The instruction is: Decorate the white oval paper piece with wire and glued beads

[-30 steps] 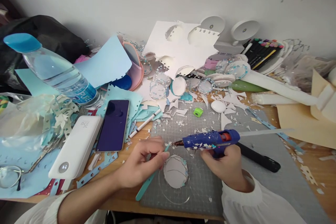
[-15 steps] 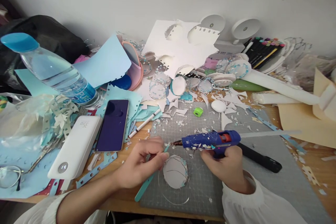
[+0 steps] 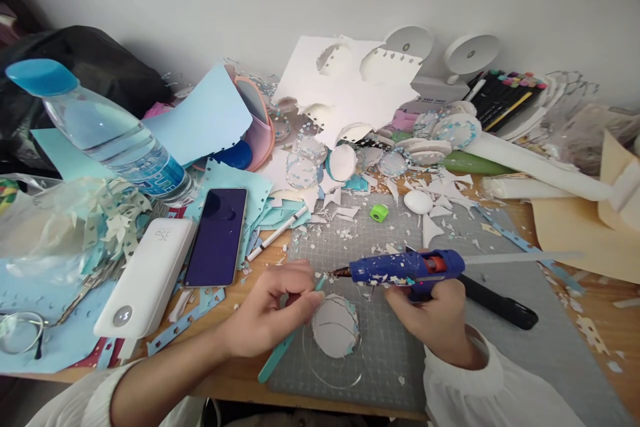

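Since the earlier frame, the rear of the blue glue gun (image 3: 385,269) and its cloudy glue stick (image 3: 520,257) shift slightly to the right; the left hand (image 3: 285,303) stays in place. The gun is held above the grey cutting mat (image 3: 390,360), set back from the mat's front edge. Its handle and trigger are mostly hidden by the right hand (image 3: 435,313), and paper bits obscure the nozzle, so contact with the teal stick (image 3: 281,355) is hard to make out. The nozzle points towards the left hand, its long axis running roughly along the tabletop's (image 3: 235,383) front edge. The right hand wraps round the handle; the left pinches the teal stick between thumb and fingers. A star-trimmed white disc (image 3: 334,325) lies on the mat near its front edge
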A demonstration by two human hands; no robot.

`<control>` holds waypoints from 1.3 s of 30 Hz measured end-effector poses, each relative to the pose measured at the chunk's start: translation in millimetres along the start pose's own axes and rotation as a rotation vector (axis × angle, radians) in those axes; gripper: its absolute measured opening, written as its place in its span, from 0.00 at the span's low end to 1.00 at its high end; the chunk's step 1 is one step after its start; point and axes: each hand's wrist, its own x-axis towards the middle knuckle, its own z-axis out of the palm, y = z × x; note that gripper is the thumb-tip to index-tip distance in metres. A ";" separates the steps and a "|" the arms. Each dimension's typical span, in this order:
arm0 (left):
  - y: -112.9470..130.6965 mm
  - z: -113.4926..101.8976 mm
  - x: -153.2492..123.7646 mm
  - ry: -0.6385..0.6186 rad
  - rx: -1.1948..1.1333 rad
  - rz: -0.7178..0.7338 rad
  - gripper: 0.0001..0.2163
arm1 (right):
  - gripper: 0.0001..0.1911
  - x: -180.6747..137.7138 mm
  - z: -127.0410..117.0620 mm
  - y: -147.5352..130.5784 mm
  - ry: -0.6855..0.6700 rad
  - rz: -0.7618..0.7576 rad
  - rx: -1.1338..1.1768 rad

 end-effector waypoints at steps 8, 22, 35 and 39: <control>1.7 0.4 1.6 0.003 0.016 -0.012 0.24 | 0.11 -1.9 -2.1 0.2 -0.018 0.009 0.011; 2.4 0.2 2.1 0.008 0.008 0.002 0.24 | 0.07 -1.9 -2.4 2.8 0.031 -0.048 -0.059; 2.7 -0.7 2.2 0.002 0.001 -0.007 0.25 | 0.07 -10.1 -2.6 5.4 0.044 0.008 0.014; 3.0 -0.8 1.9 0.011 0.014 -0.008 0.25 | 0.08 -7.8 -1.8 3.7 0.060 -0.007 -0.054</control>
